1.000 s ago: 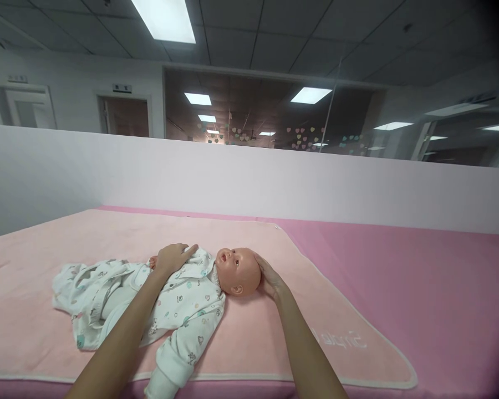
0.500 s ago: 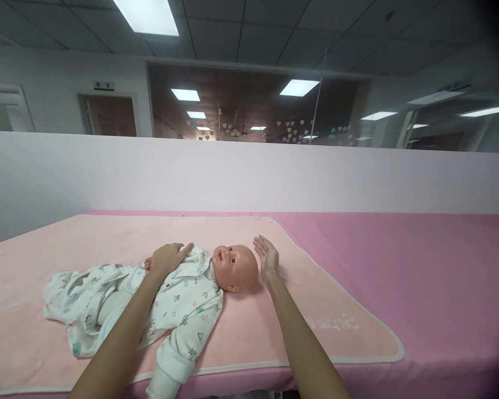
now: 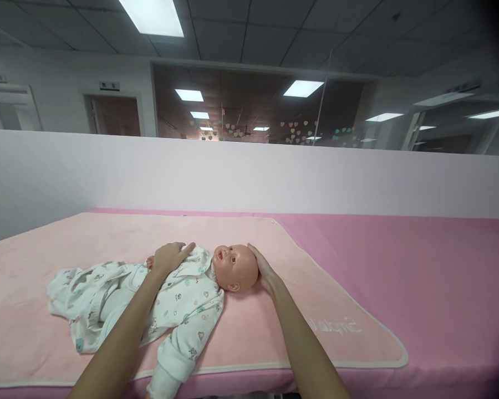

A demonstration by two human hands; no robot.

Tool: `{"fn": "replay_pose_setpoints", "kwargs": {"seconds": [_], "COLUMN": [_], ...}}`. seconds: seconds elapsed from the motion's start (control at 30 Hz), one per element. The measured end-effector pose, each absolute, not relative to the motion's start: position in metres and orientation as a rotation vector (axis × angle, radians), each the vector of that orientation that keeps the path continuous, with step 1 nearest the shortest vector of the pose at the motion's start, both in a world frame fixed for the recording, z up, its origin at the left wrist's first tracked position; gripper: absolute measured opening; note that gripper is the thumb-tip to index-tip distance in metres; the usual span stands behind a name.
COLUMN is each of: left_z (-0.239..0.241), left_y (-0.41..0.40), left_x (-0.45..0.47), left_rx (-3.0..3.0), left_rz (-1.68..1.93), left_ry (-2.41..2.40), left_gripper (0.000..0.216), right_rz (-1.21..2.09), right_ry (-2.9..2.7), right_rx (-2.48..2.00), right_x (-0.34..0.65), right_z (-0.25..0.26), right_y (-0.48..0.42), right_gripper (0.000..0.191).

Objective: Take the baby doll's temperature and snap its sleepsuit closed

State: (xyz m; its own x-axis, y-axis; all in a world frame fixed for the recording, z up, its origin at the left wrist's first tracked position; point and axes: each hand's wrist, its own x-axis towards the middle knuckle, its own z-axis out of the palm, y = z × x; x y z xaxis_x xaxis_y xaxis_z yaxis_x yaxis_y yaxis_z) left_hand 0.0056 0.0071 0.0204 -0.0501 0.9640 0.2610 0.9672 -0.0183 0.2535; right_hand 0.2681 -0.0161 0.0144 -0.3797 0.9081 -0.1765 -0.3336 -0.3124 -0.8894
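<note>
A baby doll [image 3: 187,293] in white printed clothes lies on its back, its bald head [image 3: 236,267] to the right. My left hand [image 3: 170,257] is on its far side at the chest, thumb stretched along the collar and fingers curled over the far arm. The doll's small hand [image 3: 150,262] pokes out beside it. Against the crown of the head rests my right hand [image 3: 264,270], palm cupped and fingers extended; some fingers are hidden behind the head. The doll's near sleeve [image 3: 181,354] hangs toward the front edge.
Under the doll is a peach pad [image 3: 328,299] with a pale border, spread on a pink sheet [image 3: 449,299]. A white partition [image 3: 274,177] stands behind the bed. Beyond it are a window [image 3: 258,102] with heart stickers and a door [image 3: 115,116].
My right hand has moved left and now touches the doll's head, where before there was a gap. My left hand stays on the doll's chest. The view has shifted slightly.
</note>
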Motion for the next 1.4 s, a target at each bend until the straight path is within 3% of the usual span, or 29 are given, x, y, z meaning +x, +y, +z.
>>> {"fn": "replay_pose_setpoints", "kwargs": {"seconds": [0.13,0.3,0.37,0.47,0.63,1.07,1.23,1.4], "left_z": [0.020,0.020,0.019,0.019,0.020,0.019,0.020,0.019], "left_y": [0.008,0.009,0.010,0.010,0.009,0.009,0.009,0.009], "left_x": [0.005,0.005,0.004,0.004,0.005,0.005,0.005,0.005], "left_rx": [-2.158,-2.155,-2.150,-2.149,-2.153,-2.155,-2.154,-2.159], "left_rz": [-0.580,-0.572,-0.570,-0.564,-0.569,-0.597,-0.598,-0.614], "left_ry": [-2.199,-2.196,-2.193,-2.192,-2.194,-2.210,-2.211,-2.193], "left_gripper": [0.063,0.063,0.063,0.063,0.063,0.062,0.061,0.062], "right_rz": [1.741,1.035,0.880,0.707,0.900,1.598,1.357,1.064], "right_ry": [-1.001,-0.838,-0.781,-0.934,-1.313,-0.982,-0.774,-0.651], "right_rx": [-0.921,-1.127,-1.123,-1.013,-0.891,-0.977,-1.188,-1.116], "right_x": [0.268,0.276,0.279,0.276,0.261,0.263,0.269,0.285], "right_z": [0.010,0.000,0.000,0.006,0.014,0.006,-0.006,-0.009], "right_y": [-0.014,0.005,0.011,0.013,0.003,-0.001,0.004,0.019], "right_gripper": [0.042,0.035,0.040,0.031,0.020,0.030,0.011,0.022]}}
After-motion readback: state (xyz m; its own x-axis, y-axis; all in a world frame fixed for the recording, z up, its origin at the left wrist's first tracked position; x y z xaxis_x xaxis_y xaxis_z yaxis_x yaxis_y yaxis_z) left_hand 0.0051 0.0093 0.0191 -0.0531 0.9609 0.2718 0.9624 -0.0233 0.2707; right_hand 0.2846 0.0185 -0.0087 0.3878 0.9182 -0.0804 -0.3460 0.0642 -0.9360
